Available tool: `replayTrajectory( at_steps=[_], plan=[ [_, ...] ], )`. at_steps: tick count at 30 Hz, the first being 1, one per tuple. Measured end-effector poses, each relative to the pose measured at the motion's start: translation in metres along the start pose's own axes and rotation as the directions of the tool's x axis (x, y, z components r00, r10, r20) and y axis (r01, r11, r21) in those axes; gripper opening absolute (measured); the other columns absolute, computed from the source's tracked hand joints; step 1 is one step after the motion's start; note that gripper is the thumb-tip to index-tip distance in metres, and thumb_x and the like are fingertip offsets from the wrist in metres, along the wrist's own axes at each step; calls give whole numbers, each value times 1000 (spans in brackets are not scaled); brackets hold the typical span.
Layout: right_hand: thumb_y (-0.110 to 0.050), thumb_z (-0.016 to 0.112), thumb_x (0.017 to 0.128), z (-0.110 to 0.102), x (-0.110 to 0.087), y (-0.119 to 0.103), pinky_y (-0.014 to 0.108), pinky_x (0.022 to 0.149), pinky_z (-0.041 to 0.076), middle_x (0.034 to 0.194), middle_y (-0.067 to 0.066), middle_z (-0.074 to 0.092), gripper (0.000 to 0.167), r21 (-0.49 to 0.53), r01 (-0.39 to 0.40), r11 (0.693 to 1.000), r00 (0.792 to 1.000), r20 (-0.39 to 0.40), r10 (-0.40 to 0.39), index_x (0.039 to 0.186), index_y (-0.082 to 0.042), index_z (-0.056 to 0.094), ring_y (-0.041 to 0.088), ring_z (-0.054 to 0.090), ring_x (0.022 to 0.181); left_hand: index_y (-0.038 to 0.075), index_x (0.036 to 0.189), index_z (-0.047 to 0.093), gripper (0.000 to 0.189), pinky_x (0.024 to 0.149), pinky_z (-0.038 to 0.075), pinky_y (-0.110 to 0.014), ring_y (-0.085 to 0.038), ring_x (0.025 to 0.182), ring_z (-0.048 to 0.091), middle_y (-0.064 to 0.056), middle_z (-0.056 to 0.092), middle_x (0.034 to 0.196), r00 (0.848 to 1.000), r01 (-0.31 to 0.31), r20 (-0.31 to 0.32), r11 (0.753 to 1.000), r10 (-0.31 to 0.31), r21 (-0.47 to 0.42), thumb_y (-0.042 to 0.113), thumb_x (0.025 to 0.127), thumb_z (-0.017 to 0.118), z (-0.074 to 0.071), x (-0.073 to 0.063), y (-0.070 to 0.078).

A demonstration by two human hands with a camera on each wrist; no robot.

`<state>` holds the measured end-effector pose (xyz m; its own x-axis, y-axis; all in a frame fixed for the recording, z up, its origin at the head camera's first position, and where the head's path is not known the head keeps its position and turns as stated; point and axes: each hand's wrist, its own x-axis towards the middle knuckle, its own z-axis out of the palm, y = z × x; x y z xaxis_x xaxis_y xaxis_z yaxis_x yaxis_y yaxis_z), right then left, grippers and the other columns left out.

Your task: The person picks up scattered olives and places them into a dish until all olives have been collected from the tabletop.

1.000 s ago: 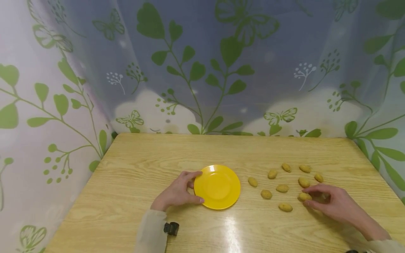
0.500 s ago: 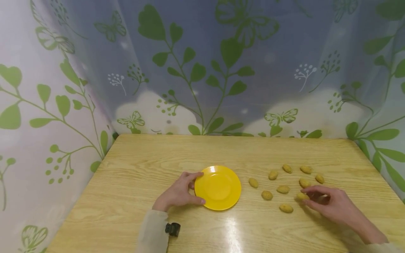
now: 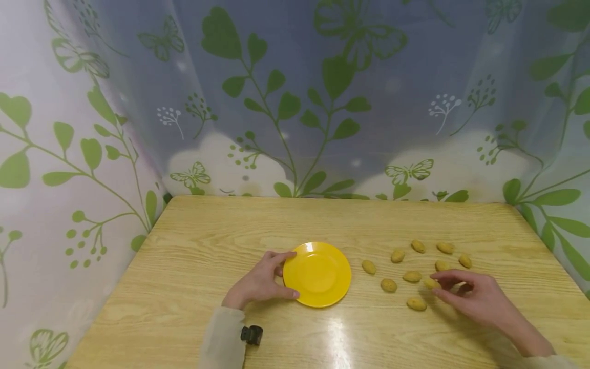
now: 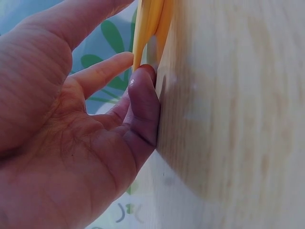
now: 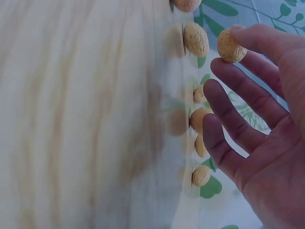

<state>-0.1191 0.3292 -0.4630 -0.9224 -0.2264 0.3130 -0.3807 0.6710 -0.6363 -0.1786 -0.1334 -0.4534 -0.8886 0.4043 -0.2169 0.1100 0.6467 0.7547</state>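
Observation:
A yellow plate (image 3: pixel 318 275) lies on the wooden table. My left hand (image 3: pixel 259 281) holds its left edge, with the thumb at the near rim and the index finger at the far rim. In the left wrist view, a bent finger (image 4: pixel 143 98) tucks in close under the plate's edge (image 4: pixel 145 28). My right hand (image 3: pixel 477 297) pinches a tan, wrinkled walnut (image 5: pixel 231 46) between thumb and fingertips, lifted off the table in the right wrist view. That walnut is partly covered by the fingers in the head view. Its other fingers are loosely bent.
Several walnuts lie scattered right of the plate, among them one nearest it (image 3: pixel 369 266), one at the front (image 3: pixel 416 304) and one at the far right (image 3: pixel 465 261). Behind the wooden table (image 3: pixel 221 220) hangs a leaf-patterned curtain (image 3: pixel 286 128).
My right hand has lifted a walnut from the table and carried it a little to the left. My left hand and the plate stay in place.

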Motion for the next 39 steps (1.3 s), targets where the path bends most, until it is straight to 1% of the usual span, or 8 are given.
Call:
replayTrajectory(
  at_steps=[4,6,10,15,20,26,33,39],
  plan=[
    [-4,84,82,2,3,-4,17,62,51,88,-11,74,26,7,21,1000,1000,-8,-21,105,-14,78,-6,63,79,19,154,46,91,95,48,-47,-23,111,54,-12,46,135,1000,0,4,1000,0,-2,30,77,91,0,-1,0],
    [-4,84,82,3,5,-8,17,62,51,90,-8,75,25,2,17,1000,1000,-11,-17,104,-15,78,-7,63,79,19,154,45,91,94,48,-46,-23,111,53,-12,46,135,1000,-1,7,1000,1,-4,30,76,92,0,-1,1],
    [-7,84,83,4,9,-14,19,62,51,92,-7,75,24,-5,9,1000,1000,0,-9,105,-16,78,-7,63,80,19,154,45,92,92,48,-44,-22,110,52,-12,46,135,1000,0,5,1000,0,-5,29,76,92,-1,-1,2],
    [-9,84,84,8,13,-22,21,63,51,90,-4,76,24,-5,13,1000,1000,12,-13,106,-17,78,-7,63,80,18,155,45,92,90,47,-42,-22,108,50,-12,46,134,1000,-2,3,1000,2,1,28,76,92,-1,-1,3],
    [-11,81,87,11,18,-29,23,64,52,93,-5,76,23,13,11,1000,999,44,-11,108,-19,77,-6,63,82,18,155,45,92,90,47,-42,-22,108,50,-13,46,134,1000,-5,5,1000,5,2,28,76,92,-1,-2,3],
    [-9,80,88,18,26,-37,24,64,53,93,-6,76,22,44,54,998,997,46,-56,108,-18,77,-4,64,82,17,155,45,92,91,47,-43,-22,107,50,-12,46,131,1000,-10,8,1000,10,3,28,76,92,-1,-1,3],
    [-6,80,86,28,34,-44,23,63,53,92,-6,77,22,86,86,993,995,38,-89,106,-16,78,-3,64,79,14,155,43,93,97,48,-42,-18,98,59,-13,45,133,999,-26,20,1000,26,-8,27,77,91,-2,0,2],
    [-5,81,85,35,38,-52,23,65,53,94,-2,77,24,117,101,988,993,42,-106,106,-16,78,-2,65,81,13,155,44,93,92,47,-37,-17,94,56,-13,45,134,999,-33,14,999,33,22,29,77,92,-1,-1,3]
  ],
)
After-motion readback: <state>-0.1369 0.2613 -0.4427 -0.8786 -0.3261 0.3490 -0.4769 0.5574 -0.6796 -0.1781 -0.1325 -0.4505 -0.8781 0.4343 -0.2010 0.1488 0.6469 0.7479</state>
